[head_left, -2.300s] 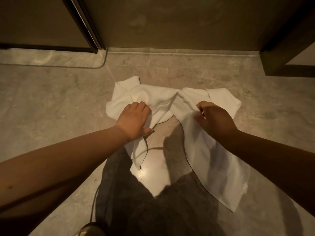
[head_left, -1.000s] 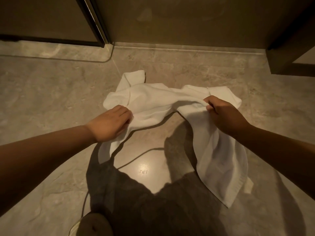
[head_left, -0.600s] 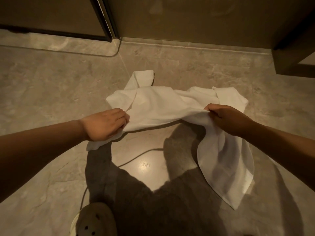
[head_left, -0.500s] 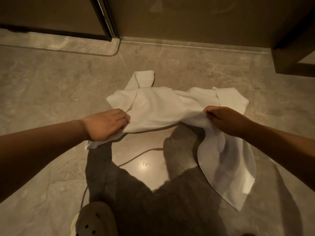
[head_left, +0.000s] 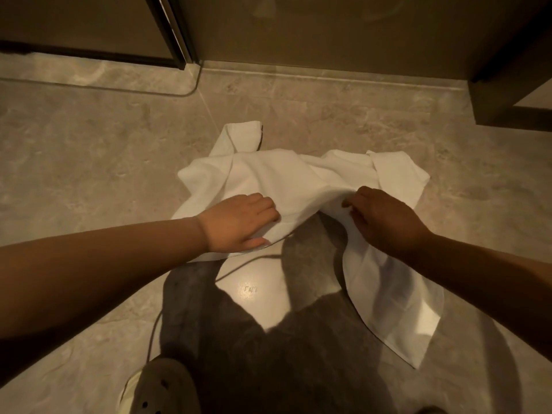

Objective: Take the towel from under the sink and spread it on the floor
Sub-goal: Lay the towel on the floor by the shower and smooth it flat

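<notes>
A white towel [head_left: 286,177] lies rumpled on the beige stone floor [head_left: 89,162], bunched across the middle with one long flap trailing toward the lower right and a folded corner sticking out at the back. My left hand [head_left: 239,225] grips the towel's near edge on the left side, fingers curled into the cloth. My right hand [head_left: 385,219] pinches the near edge to the right of centre. The two hands are close together, with a raised fold of towel between them.
A dark wall and glass-door frame [head_left: 176,40] run along the back. A dark cabinet base [head_left: 507,100] stands at the right rear. My shoe [head_left: 161,389] is at the bottom edge, and my shadow covers the floor in front of me.
My left hand has slid right along the towel's edge toward my right hand, and the cloth between them has slackened. The right hand has shifted slightly left.
</notes>
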The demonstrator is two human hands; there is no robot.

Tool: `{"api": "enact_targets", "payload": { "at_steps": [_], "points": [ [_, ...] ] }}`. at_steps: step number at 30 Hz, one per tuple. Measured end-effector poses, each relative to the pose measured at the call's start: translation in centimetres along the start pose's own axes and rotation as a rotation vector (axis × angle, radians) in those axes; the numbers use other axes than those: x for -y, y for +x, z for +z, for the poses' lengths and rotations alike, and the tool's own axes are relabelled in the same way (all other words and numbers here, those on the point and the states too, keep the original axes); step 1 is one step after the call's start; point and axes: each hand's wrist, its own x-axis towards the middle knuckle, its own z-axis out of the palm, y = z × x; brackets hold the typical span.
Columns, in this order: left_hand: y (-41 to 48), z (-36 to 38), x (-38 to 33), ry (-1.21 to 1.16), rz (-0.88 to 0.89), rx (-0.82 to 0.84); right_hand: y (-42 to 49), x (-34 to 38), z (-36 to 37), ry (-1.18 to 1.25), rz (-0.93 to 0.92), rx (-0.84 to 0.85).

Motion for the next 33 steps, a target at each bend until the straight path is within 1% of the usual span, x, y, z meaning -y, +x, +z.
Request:
{"api": "enact_targets", "payload": {
  "at_steps": [3, 5, 8, 14, 17, 20, 26, 30, 33],
  "points": [
    [1.0, 1.3, -0.7, 0.0, -0.029, 0.058, -0.5, -0.1, 1.1, -0.01, 0.046, 0.064],
    [1.3, 2.1, -0.8, 0.012, -0.085, 0.094, -0.6, -0.6, 1.7, -0.045, 0.08, 0.122],
    [1.4, 2.8, -0.5, 0.026, -0.159, 0.124, -0.5, -1.0, 2.4, -0.08, 0.094, 0.16],
    [1.6, 3.6, -0.2, 0.153, -0.157, 0.192, 0.4, -1.2, 2.7, -0.105, 0.095, 0.201],
    [1.4, 4.2, -0.4, 0.126, -0.182, 0.155, 0.6, -1.2, 3.0, -0.119, 0.099, 0.201],
    [1.3, 4.3, -0.1, 0.083, -0.184, 0.108, 0.7, -1.4, 3.2, -0.096, 0.097, 0.155],
    [0.1, 4.0, 0.4, -0.108, -0.24, 0.026, 0.8, -2.2, 3.1, -0.073, 0.07, 0.184],
    [-0.7, 3.4, 0.5, -0.207, -0.308, 0.014, 0.0, -1.9, 2.8, -0.064, 0.093, 0.117],
    [-1.0, 2.8, 0.5, -0.238, -0.331, 0.006, -0.6, -1.3, 2.6, -0.195, 0.124, 0.232]
  ]
}}
